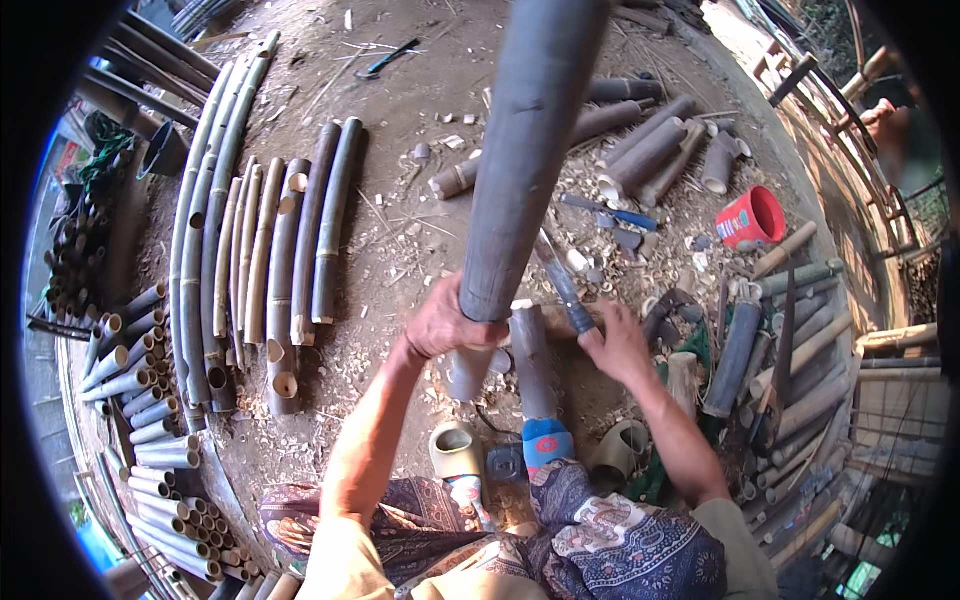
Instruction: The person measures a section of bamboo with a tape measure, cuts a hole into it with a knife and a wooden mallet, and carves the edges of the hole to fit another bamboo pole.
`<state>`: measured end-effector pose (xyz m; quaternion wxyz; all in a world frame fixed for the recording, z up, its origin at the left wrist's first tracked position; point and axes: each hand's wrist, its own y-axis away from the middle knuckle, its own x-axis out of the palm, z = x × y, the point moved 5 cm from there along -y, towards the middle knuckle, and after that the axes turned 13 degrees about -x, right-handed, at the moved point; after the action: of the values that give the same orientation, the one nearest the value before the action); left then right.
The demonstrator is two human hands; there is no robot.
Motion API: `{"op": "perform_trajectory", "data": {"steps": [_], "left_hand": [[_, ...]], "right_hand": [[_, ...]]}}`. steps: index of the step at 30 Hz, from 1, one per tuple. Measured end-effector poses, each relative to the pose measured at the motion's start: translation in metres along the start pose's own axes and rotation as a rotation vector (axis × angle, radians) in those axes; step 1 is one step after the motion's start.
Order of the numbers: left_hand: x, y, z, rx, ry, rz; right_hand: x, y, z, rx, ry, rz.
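A thick dark bamboo pole [525, 150] rises from the middle toward the top edge, tilted away from me. My left hand [452, 322] is closed around its near end. In my right hand [622, 345], closed, is a knife [562, 280] with its blade pointing up and to the left, just right of the pole and apart from it. Below the hands, a shorter dark bamboo piece [534, 360] reaches toward my blue-socked foot [546, 442]. A tan slipper [455, 450] is at its left.
Long bamboo poles [340, 215] lie in a row on the left, above stacked cut tubes [165, 455]. Bamboo sections [645, 160], a red bucket [750, 218] and a blue-handled tool [630, 216] lie ahead right. A saw [778, 385] leans at right. Chips litter the dirt floor.
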<state>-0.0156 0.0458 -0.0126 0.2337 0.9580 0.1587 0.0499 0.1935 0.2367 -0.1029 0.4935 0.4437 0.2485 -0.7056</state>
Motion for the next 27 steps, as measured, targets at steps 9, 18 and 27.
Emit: {"op": "perform_trajectory", "data": {"steps": [9,18,27], "left_hand": [[0.019,0.007,0.06,0.075,0.329,-0.451],[0.038,0.025,0.054,-0.055,0.38,-0.619],[0.028,0.096,-0.026,0.813,0.487,-0.426]], "right_hand": [[0.06,-0.004,0.004,0.094,-0.072,0.023],[0.027,0.039,-0.015,0.204,-0.904,-0.214],[-0.061,0.061,-0.029,0.264,-0.849,-0.334]]}}
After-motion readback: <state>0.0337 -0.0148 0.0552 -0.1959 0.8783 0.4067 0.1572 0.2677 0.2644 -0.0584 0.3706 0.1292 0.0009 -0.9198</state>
